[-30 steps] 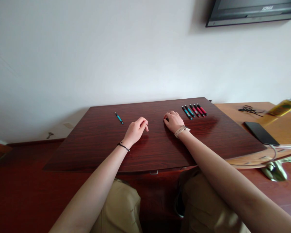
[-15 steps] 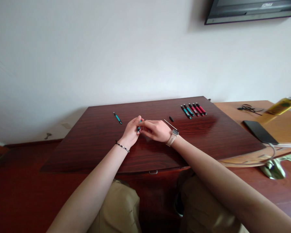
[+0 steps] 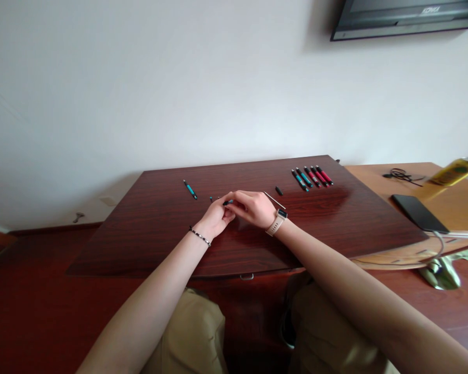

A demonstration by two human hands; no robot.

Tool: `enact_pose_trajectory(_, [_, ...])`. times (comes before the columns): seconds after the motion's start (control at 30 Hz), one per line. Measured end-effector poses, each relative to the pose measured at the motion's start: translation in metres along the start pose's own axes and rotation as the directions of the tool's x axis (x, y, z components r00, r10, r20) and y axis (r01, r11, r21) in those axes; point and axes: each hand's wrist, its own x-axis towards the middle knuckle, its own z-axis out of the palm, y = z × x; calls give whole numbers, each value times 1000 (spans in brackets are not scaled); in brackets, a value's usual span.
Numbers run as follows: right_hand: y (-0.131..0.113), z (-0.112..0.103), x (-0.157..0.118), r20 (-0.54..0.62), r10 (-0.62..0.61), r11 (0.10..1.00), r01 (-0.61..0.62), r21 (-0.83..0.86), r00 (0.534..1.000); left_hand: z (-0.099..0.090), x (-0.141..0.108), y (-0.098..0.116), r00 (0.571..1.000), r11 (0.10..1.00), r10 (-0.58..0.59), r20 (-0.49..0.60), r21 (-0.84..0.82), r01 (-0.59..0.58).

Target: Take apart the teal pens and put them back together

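Note:
Above the dark wooden table point(image 3: 152, 223), my left hand point(image 3: 217, 218) and my right hand point(image 3: 250, 208) meet, both closed around a small black and teal pen part point(image 3: 228, 202). Fingers cover most of that part. A tiny teal and black piece point(image 3: 211, 199) shows just beyond my left hand. Past my right hand lie a thin refill point(image 3: 274, 200) and a short black pen piece point(image 3: 279, 191). A teal pen point(image 3: 190, 189) rests on the left. On the right, teal pens point(image 3: 301, 178) and red pens point(image 3: 319, 176) form a slanted row.
A lighter wooden surface point(image 3: 462, 208) adjoins on the right, bearing a black phone point(image 3: 419, 212), a coiled black cable point(image 3: 401, 175) and a yellow can point(image 3: 454, 172). A television point(image 3: 405, 21) hangs on the wall above.
The held pen part has tilted from nearly upright to more sideways between my fingers. My left hand has turned slightly, and a tiny teal and black piece now shows beyond it.

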Motion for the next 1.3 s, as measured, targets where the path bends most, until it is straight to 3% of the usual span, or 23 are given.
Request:
enact_pose_trajectory(0.2, [3,-1,2,-218,187,961,-133,242,958,4,-3,-1,978,991,-128,165,-17,133])
enact_pose_trajectory(0.5, [16,4,9,-282,415,792,-190,581,865,1,-6,5,959,968,-221,176,-79,238])
enact_pose_trajectory(0.73, [26,2,13,-381,537,724,-179,666,753,1,-5,1,987,986,-107,116,-116,120])
enact_pose_trajectory(0.93, [33,5,14,-304,635,573,-169,802,710,-3,-3,4,991,986,-86,105,-133,100])
enact_pose_trajectory(1.03, [34,7,14,-260,658,526,-185,830,707,-3,-5,6,989,987,-59,134,-138,78])
enact_pose_trajectory(1.13, [33,7,14,-175,661,518,-275,810,730,0,-8,7,990,995,-3,138,-96,16])
enact_pose_trajectory(1.3, [33,7,12,-142,551,706,-369,605,822,5,-9,5,986,992,124,112,-51,-119])
